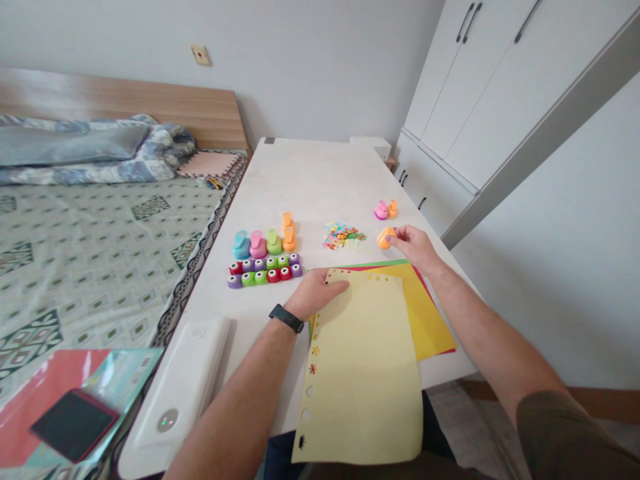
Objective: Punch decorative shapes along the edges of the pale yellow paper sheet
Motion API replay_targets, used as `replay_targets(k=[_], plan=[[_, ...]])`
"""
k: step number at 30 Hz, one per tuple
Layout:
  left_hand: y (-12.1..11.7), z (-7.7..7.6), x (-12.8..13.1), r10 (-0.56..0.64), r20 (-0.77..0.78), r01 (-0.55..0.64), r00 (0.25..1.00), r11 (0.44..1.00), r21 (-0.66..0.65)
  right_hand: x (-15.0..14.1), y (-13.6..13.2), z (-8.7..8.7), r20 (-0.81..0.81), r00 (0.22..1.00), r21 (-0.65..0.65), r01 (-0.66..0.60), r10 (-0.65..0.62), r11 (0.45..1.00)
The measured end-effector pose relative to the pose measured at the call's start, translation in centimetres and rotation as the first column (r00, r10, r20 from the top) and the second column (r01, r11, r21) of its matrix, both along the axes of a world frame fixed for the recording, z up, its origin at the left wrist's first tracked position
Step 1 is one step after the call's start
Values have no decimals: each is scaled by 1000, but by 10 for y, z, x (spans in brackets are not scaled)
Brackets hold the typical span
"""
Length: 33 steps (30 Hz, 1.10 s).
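Note:
My left hand [323,291] grips the upper left corner of a pale yellow sheet of paper [365,367], thumb on top. Punched shapes run down the sheet's left edge and along its top. Beneath it lie darker yellow, red and green sheets [430,320]. My right hand [407,241] has its fingers closed on an orange craft punch [386,238] at the table's right side. Left of that punch is a pile of small colourful paper cutouts [343,236]. A pink punch [381,210] and another orange punch [393,209] stand farther back.
On the table's left stand several coloured lever punches [257,245] behind two rows of small punches [265,270]. A long white device [175,393] lies at the near left edge. The bed [100,267] holds a dark phone-like slab [75,424]. White cabinets [465,87] rise on the right.

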State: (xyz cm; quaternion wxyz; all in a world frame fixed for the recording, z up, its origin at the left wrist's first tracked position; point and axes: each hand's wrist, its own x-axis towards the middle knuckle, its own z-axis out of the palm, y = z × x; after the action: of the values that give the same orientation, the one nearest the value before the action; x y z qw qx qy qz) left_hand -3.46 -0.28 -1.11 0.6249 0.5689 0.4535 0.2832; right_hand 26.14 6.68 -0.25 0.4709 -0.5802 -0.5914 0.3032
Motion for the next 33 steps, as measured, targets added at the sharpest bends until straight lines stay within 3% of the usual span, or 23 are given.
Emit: replay_targets(k=[7, 14, 23, 28, 33], plan=[[0, 3, 0, -35, -2, 35, 999, 999, -13, 20, 31, -8, -164, 985, -107, 30, -47, 994], [-1, 5, 0, -34, 13, 34, 999, 999, 2, 66, 96, -6, 107, 972, -188, 227, -209, 956], [0, 2, 0, -54, -6, 55, 998, 998, 26, 92, 159, 3, 264, 942, -260, 274, -205, 926], [0, 3, 0, -46, -32, 48, 998, 998, 33, 95, 175, 7, 296, 934, -272, 282, -199, 920], [0, 10, 0, -37, -56, 43, 998, 993, 111, 100, 165, 13, 267, 950, -294, 241, -163, 925]])
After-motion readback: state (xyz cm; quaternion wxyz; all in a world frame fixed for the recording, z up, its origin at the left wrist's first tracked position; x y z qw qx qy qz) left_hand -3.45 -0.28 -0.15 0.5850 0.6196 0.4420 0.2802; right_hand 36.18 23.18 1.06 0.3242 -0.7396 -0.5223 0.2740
